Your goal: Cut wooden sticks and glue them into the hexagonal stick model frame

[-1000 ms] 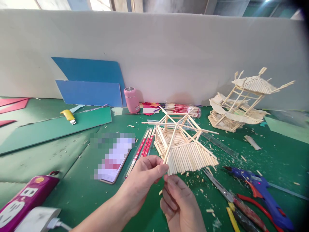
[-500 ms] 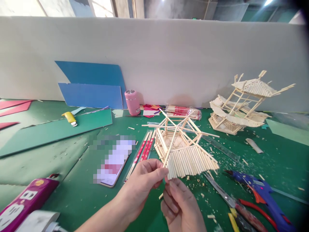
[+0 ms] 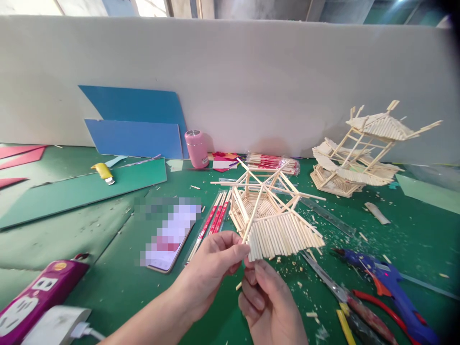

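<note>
In front of me stands a small pavilion model (image 3: 283, 235) built of thin wooden sticks, with a hexagonal base and one roof panel covered in sticks laid side by side. My left hand (image 3: 219, 256) pinches the end of a roof rib at that panel's left corner. Just below, my right hand (image 3: 268, 299) is closed, thumb against forefinger, at the panel's lower left edge; whatever lies between its fingertips is hidden. A short stick (image 3: 239, 286) shows beside the right hand's curled fingers.
A glue gun (image 3: 388, 287), scissors (image 3: 336, 287) and red-handled pliers (image 3: 381, 306) lie at the right. A taller stick model (image 3: 359, 153) stands behind them. To the left are a phone (image 3: 172, 239), a power strip (image 3: 43, 292) and a yellow cutter (image 3: 103, 172). A pink flask (image 3: 197, 149) stands behind.
The view has shifted slightly, so everything sits a little higher in the picture. Both hands keep their places at the roof corner, with no clear change of grip.
</note>
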Tool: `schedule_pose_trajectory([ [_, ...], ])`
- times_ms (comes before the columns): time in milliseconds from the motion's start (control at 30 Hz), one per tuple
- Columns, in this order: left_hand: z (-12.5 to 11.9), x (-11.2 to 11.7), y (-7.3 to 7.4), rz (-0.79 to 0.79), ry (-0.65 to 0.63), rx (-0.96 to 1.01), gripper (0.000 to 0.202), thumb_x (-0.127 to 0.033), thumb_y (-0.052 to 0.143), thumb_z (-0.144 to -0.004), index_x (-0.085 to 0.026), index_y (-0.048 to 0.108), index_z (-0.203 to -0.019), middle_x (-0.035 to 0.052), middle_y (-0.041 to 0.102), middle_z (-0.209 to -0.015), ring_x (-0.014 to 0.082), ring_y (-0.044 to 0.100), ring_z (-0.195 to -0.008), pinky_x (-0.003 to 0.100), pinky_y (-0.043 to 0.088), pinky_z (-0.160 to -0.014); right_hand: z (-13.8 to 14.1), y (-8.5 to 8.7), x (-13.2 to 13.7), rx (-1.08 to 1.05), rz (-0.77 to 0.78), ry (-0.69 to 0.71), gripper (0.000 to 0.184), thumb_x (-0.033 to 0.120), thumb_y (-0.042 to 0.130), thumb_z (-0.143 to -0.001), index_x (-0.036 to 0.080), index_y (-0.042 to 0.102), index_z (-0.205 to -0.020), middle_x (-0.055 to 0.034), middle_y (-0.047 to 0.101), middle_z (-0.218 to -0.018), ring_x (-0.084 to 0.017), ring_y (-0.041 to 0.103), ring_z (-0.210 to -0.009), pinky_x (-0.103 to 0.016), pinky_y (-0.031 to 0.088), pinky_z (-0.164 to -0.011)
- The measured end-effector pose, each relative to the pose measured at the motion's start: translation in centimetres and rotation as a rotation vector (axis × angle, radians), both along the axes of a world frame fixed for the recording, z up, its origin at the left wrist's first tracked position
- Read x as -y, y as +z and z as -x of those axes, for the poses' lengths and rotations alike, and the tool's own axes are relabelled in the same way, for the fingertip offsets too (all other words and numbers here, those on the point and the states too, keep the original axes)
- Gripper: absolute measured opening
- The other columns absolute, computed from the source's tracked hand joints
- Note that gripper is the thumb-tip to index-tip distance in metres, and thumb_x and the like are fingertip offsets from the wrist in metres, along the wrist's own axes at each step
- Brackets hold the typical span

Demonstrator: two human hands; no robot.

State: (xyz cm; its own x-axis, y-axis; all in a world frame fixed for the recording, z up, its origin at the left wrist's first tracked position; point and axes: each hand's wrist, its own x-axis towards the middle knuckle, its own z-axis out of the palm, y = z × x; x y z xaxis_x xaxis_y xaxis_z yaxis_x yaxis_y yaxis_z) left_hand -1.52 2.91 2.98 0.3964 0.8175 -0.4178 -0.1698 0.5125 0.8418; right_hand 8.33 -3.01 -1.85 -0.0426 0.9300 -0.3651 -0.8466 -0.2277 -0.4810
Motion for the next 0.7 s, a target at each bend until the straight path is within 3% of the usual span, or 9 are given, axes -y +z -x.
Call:
schedule_pose_trajectory([
  [167,0.0,0.0,0.1,-0.017,-0.015,-0.010,0.015,-0.024,0.061,-0.072,-0.014,0.056,-0.062,-0.0007,0.056,-0.056,0.0087,0.038,-0.052,0.024,0.029,-0.055,0.0,0.0,-0.1,0.015,0.021,0.003,0.022,0.036,0.072,-0.066,0.016,0.066,-0.072,0.0075,0.035,-0.054,-0.001,0.021,-0.043,-0.015,0.018,-0.040],
  [333,0.0,-0.1,-0.1,-0.034,0.007,-0.031,0.017,-0.025,0.061,-0.071,-0.015,0.053,-0.060,-0.0055,0.044,-0.049,0.0082,0.032,-0.050,0.024,0.025,-0.052,0.0,-0.8,0.0,0.004,0.013,0.007,0.019,0.032,0.073,-0.067,0.018,0.060,-0.066,0.0096,0.032,-0.048,-0.002,0.019,-0.041,-0.016,0.017,-0.038],
  [567,0.1,-0.1,-0.4,-0.044,0.000,-0.029,0.019,-0.027,0.060,-0.072,-0.015,0.052,-0.060,-0.0064,0.039,-0.048,0.0084,0.030,-0.050,0.025,0.022,-0.052,-0.1,-1.3,0.5,0.033,-0.064,0.031,0.040,0.042,0.063,-0.075,0.016,0.043,-0.051,0.0082,0.033,-0.045,-0.004,0.022,-0.039,-0.018,0.016,-0.038],
  [700,0.1,0.0,-0.2,-0.025,0.000,-0.037,0.019,-0.027,0.062,-0.072,-0.015,0.053,-0.061,-0.0061,0.040,-0.049,0.0081,0.031,-0.050,0.024,0.023,-0.052,0.1,-0.8,0.1,0.118,-0.076,0.066,0.028,0.040,0.069,-0.070,0.017,0.055,-0.062,0.0092,0.034,-0.045,-0.002,0.021,-0.038,-0.016,0.014,-0.038],
])
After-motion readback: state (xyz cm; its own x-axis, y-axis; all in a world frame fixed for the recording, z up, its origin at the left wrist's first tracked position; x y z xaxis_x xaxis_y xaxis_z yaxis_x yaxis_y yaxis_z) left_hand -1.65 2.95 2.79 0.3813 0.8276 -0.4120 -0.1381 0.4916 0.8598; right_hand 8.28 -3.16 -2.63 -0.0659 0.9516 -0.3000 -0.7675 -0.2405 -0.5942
